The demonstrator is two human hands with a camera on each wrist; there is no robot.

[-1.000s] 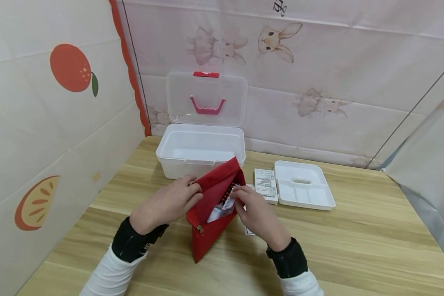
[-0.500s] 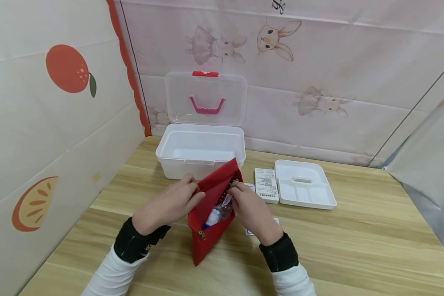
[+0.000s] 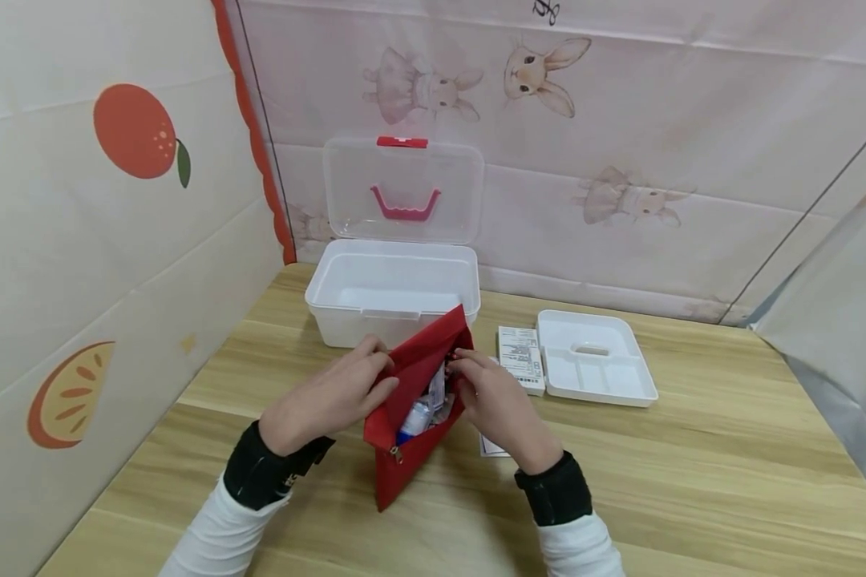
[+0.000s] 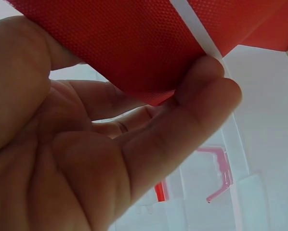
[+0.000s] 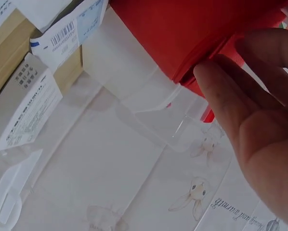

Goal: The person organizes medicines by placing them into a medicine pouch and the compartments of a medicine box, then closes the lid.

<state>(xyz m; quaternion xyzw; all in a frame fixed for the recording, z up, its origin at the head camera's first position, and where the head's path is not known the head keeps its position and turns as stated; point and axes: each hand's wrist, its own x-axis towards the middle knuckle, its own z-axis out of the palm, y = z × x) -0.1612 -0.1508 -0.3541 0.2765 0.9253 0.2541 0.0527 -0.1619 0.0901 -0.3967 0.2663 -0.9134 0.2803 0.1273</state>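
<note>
Risk: mouth of red pouch (image 3: pixel 420 362) could collapse if left hand (image 3: pixel 328 401) slackens; thumb and fingers pinch left lip only. Bottle (image 3: pixel 414 418) and packets may spill if pouch tips. Right hand (image 3: pixel 501 407): fingers bent at right side of mouth (hold on anything: cannot tell). Pouch location: between hands, in front of box (image 3: pixel 342 327).

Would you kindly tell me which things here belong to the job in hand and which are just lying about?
In the job, apparently:
red pouch, held by the left hand
pouch contents, near the right hand

Probably lying about:
open box
divided tray
printed carton
barcoded pack
</note>
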